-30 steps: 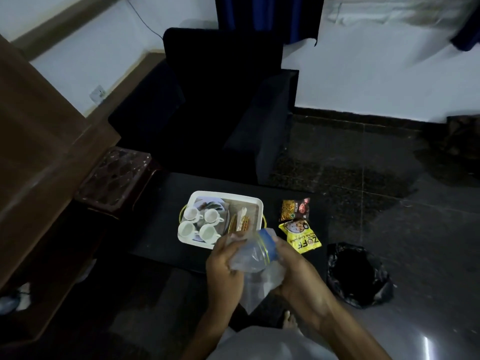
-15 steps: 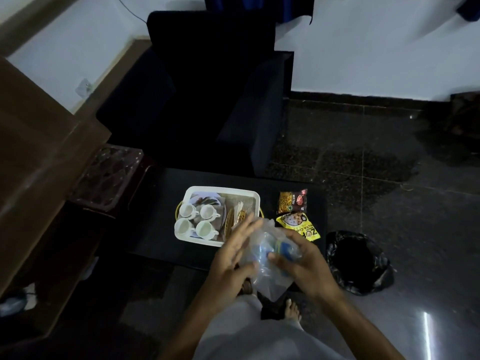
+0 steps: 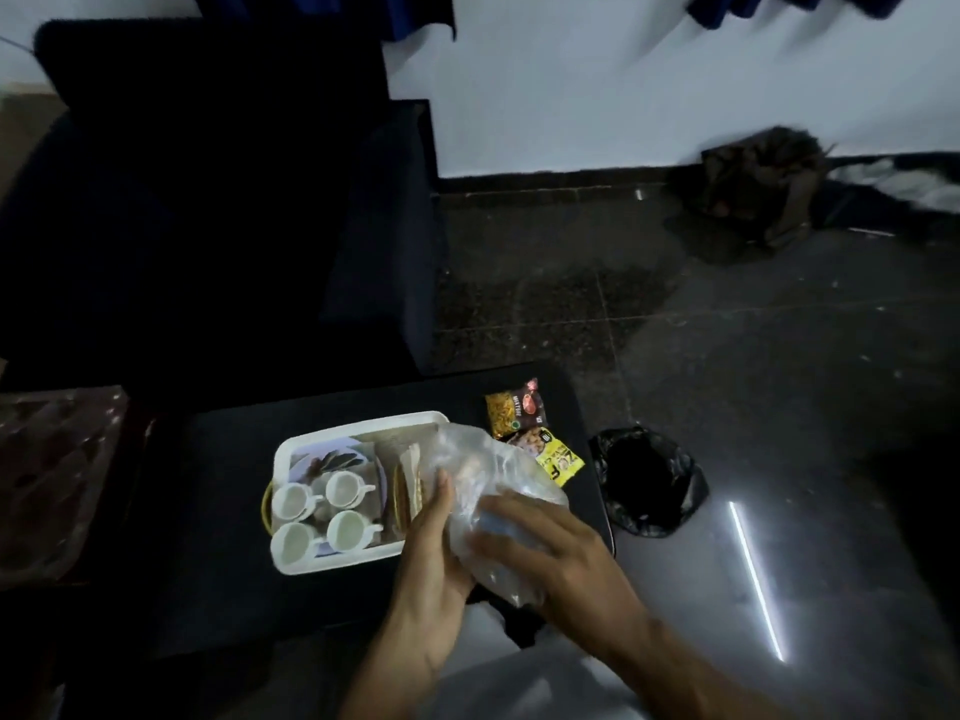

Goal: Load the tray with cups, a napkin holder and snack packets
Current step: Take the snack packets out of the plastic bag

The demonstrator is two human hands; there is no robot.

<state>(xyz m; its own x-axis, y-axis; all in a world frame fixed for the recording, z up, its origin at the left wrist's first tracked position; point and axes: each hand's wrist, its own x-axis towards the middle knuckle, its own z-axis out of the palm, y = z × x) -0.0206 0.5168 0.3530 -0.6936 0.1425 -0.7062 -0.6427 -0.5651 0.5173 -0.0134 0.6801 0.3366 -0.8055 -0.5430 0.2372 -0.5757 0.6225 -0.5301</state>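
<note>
Your left hand (image 3: pixel 434 558) cups the left side of a clear plastic bag (image 3: pixel 493 475), thumb straight up along it and the other fingers tucked beneath; your right hand (image 3: pixel 556 553) lies over the bag from the three o'clock side, fingers spread and curled round it; so both hands have hold of it, above the near right corner of the black table (image 3: pixel 223 511).

The bag hides the right end of the white tray (image 3: pixel 358 422) and part of the yellow snack packet (image 3: pixel 563 459); something pale blue shows through the plastic under your right fingers, possibly a lidded tub, though the light is too dim to be sure; your left fingertips are out of sight.

The tray sits at ten o'clock from your hands, its long axis running nine to three, tipped slightly toward two; four white cups (image 3: pixel 343 485) stand upright in its left half, handles toward three o'clock; the napkin holder (image 3: pixel 408 485) stands just right of them, its long axis twelve to six; the dark snack packet (image 3: pixel 514 413) lies on the table at one o'clock from the bag, touching the yellow one, which stretches toward four.
</note>
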